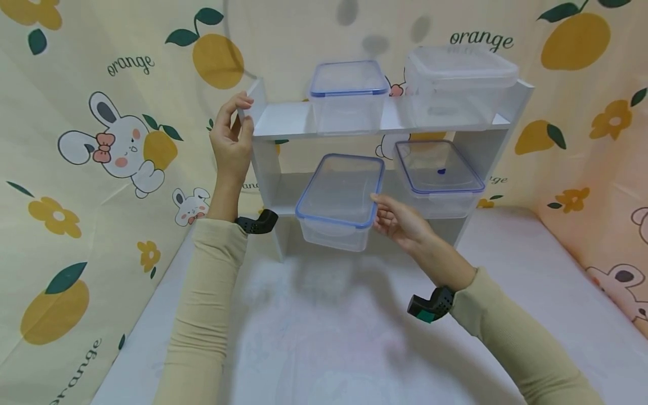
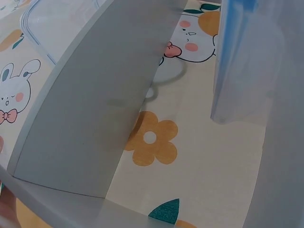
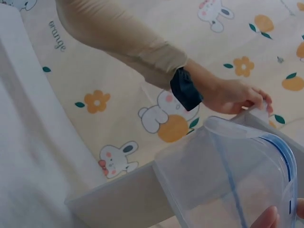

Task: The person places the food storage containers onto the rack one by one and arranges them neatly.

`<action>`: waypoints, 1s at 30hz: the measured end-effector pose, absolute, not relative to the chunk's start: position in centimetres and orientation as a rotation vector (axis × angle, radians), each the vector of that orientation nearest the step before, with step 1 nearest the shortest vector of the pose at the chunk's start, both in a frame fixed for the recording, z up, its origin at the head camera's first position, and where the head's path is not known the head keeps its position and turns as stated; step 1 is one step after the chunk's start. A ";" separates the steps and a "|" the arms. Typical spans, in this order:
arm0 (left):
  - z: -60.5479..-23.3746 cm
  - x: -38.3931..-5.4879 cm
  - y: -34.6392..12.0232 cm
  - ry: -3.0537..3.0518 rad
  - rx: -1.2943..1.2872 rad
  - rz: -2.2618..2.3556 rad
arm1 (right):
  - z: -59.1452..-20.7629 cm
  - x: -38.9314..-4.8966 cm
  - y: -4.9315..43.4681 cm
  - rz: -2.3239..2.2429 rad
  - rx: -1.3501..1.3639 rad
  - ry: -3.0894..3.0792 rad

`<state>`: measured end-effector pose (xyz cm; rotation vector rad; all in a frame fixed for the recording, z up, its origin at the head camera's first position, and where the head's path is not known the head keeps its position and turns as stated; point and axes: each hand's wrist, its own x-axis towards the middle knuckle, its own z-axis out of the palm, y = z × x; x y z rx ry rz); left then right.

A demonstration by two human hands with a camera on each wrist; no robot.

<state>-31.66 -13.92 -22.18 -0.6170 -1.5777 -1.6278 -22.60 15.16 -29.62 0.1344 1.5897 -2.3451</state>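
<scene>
A clear plastic food container [image 1: 340,191] with a blue-rimmed lid is tilted in front of the shelf's middle level, its near end sticking out past the board. My right hand [image 1: 402,222] pinches its right side by the rim, thumb on top. In the right wrist view the container [image 3: 223,166] fills the lower right, with fingertips at its edge. My left hand [image 1: 233,132] grips the upper left side panel of the white shelf [image 1: 288,118]. The right wrist view also shows that left hand [image 3: 237,97] curled at the panel's top corner.
Another blue-rimmed container [image 1: 439,169] sits on the middle level at right. On the top board stand a blue-rimmed container [image 1: 349,95] and a larger, all-clear box [image 1: 458,87]. The shelf stands on a white tabletop [image 1: 324,337], before a patterned cloth backdrop [image 1: 126,225].
</scene>
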 end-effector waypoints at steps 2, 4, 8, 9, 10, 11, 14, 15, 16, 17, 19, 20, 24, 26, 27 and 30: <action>-22.3 -31.7 -13.9 -1.578 -0.621 -1.624 | -29.6 -22.7 15.1 -2.343 0.147 1.592; -22.4 -31.7 -13.9 -1.579 -0.624 -1.617 | -29.7 -22.7 15.1 -2.333 0.154 1.602; -22.4 -31.8 -14.0 -1.574 -0.623 -1.618 | -29.7 -22.6 15.2 -2.301 0.143 1.629; -22.4 -31.8 -14.0 -1.572 -0.621 -1.620 | -29.8 -22.6 15.3 -2.293 0.139 1.638; -22.3 -31.9 -14.0 -1.570 -0.616 -1.632 | -29.8 -22.6 15.3 -2.288 0.135 1.643; -22.3 -31.9 -14.0 -1.566 -0.612 -1.644 | -29.8 -22.6 15.4 -2.282 0.132 1.650; -22.3 -32.0 -14.1 -1.564 -0.608 -1.648 | -29.9 -22.6 15.4 -2.275 0.121 1.660; -22.3 -32.0 -14.1 -1.561 -0.611 -1.648 | -29.9 -22.6 15.4 -2.277 0.124 1.659; -22.3 -32.0 -14.1 -1.559 -0.615 -1.645 | -30.0 -22.6 15.4 -2.280 0.122 1.656; -22.3 -32.0 -14.1 -1.561 -0.622 -1.631 | -30.0 -22.6 15.4 -2.282 0.121 1.653; -22.4 -31.9 -14.1 -1.563 -0.628 -1.613 | -30.1 -22.6 15.4 -2.291 0.118 1.643; -22.4 -31.9 -14.1 -1.564 -0.629 -1.610 | -30.1 -22.5 15.4 -2.295 0.116 1.640; -22.4 -31.8 -14.0 -1.568 -0.629 -1.609 | -30.1 -22.3 15.4 -2.301 0.105 1.631; -22.2 -31.5 -13.9 -1.568 -0.623 -1.625 | -30.1 -22.1 15.4 -2.300 0.104 1.629; -22.1 -31.5 -13.9 -1.566 -0.625 -1.625 | -30.2 -21.9 15.4 -2.302 0.106 1.627; -22.1 -31.5 -13.9 -1.567 -0.622 -1.633 | -30.3 -21.4 15.5 -2.321 0.101 1.613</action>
